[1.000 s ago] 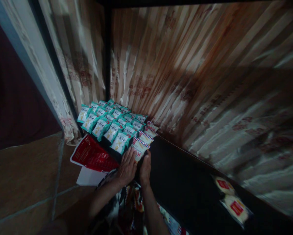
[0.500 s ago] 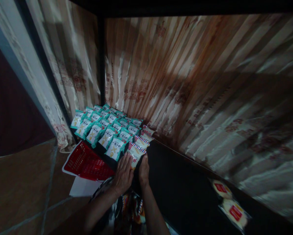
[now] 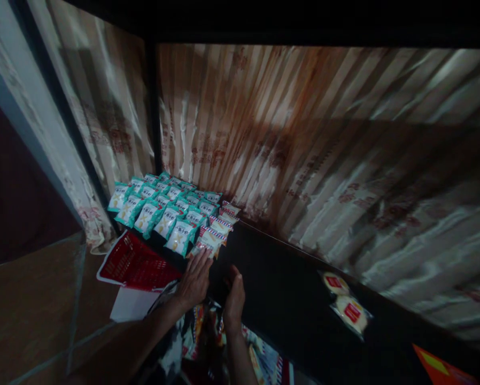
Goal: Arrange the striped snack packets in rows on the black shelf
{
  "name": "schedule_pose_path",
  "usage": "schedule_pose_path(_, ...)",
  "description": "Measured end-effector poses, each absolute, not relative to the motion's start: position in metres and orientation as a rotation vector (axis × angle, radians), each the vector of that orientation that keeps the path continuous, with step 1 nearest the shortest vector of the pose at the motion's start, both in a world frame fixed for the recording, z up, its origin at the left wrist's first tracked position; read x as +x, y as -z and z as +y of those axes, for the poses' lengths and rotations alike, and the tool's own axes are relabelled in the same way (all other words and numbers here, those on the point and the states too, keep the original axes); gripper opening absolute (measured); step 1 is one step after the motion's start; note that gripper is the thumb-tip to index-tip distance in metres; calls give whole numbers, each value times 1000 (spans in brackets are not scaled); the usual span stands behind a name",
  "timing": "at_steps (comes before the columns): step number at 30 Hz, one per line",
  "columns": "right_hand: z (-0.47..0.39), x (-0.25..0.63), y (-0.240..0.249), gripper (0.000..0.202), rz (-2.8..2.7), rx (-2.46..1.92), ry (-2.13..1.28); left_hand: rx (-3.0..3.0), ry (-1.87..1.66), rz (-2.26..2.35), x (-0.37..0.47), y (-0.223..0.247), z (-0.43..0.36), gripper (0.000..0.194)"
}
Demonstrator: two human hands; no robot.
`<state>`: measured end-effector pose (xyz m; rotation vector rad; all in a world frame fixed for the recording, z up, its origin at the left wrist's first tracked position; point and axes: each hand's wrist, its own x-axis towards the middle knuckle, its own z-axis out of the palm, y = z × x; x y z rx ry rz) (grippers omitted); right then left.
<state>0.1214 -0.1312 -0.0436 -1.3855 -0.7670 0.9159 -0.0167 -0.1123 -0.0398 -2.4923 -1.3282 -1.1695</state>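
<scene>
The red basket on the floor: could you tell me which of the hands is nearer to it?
Left. The left hand is just right of the red basket; the right hand lies further right, over the dark shelf.

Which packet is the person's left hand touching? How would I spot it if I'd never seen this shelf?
Find the dark shelf against the striped backing, then the block of teal snack packets at its left end. Along that block's right edge runs a short column of striped packets; the nearest one, at the left hand, has red, white and blue edging instead of teal.

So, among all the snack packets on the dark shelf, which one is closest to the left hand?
The front striped packet, with a red-and-blue edge, at the near end of its row; the left hand has its fingertips almost on it. The teal packets lie further left.
</scene>
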Motion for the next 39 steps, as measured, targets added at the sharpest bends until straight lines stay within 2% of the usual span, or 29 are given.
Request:
schedule_pose_path(6, -210, 145, 54, 53, -850, -1472, -783, -2767, 1155, -1087, -6, 56, -165, 40)
schedule_pose_path(10, -262, 174, 75, 46, -1007, -1630, -614, -3077, 978, -957, 3, 75, -207, 37)
schedule_pose_path(15, -299, 212, 99, 46, -1190, -1820, -195, -3033, 762, -1296, 9, 85, -213, 39)
schedule_pose_path(18, -303, 224, 115, 50, -1124, -1979, -93, -2926, 699, -1490, 10, 86, -208, 37)
schedule_pose_path(25, -293, 209, 151, 56, -1294, -2040, -427, -3012, 483, -1584, 15, 108, -212, 43)
schedule_pose_path(31, -292, 201, 155, 55, -1550, -1955, -412, -3268, 177, -1560, 14, 123, -224, 47)
schedule_pose_path(39, -297, 195, 142, 44, -1754, -1849, -478, -3392, -22, -1484, 10, 114, -228, 37)
